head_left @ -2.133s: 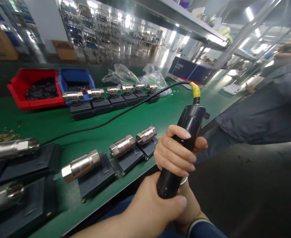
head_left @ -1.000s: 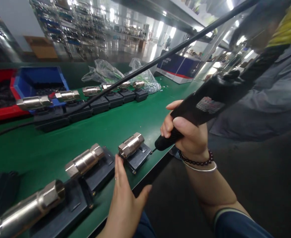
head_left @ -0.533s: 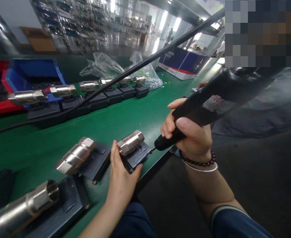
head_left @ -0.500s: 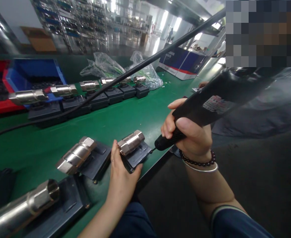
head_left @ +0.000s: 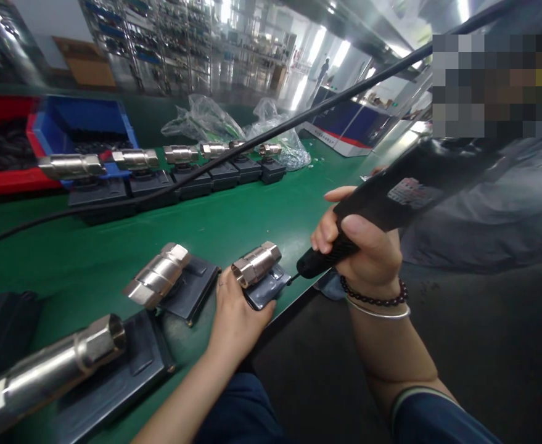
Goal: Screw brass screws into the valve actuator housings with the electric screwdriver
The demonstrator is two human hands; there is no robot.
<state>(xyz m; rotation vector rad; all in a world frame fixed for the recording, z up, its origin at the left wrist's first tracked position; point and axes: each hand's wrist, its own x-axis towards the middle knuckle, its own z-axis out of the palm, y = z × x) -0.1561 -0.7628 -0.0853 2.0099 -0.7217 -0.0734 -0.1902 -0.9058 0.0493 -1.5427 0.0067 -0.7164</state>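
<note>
My right hand (head_left: 363, 250) grips a black electric screwdriver (head_left: 404, 191) whose cable (head_left: 234, 157) runs left across the green table (head_left: 252, 216). The driver's tip meets the right edge of a small valve unit (head_left: 261, 277), a metal fitting on a dark plastic base near the table's front edge. My left hand (head_left: 236, 311) clasps that unit from its near side, fingers around the base. Two similar valve units (head_left: 169, 280) (head_left: 67, 364) lie to the left along the front edge.
A row of several more valve units (head_left: 178, 169) stands farther back. Behind them sit a red bin (head_left: 2, 148), a blue bin (head_left: 83, 123) and clear plastic bags (head_left: 234, 126). Another person in grey (head_left: 506, 203) stands at the right. Dark floor lies beyond the table edge.
Both hands first held the screwdriver upright. My left hand then let go and took hold of the nearest valve unit, while my right hand tilted the driver down so its tip reached the unit.
</note>
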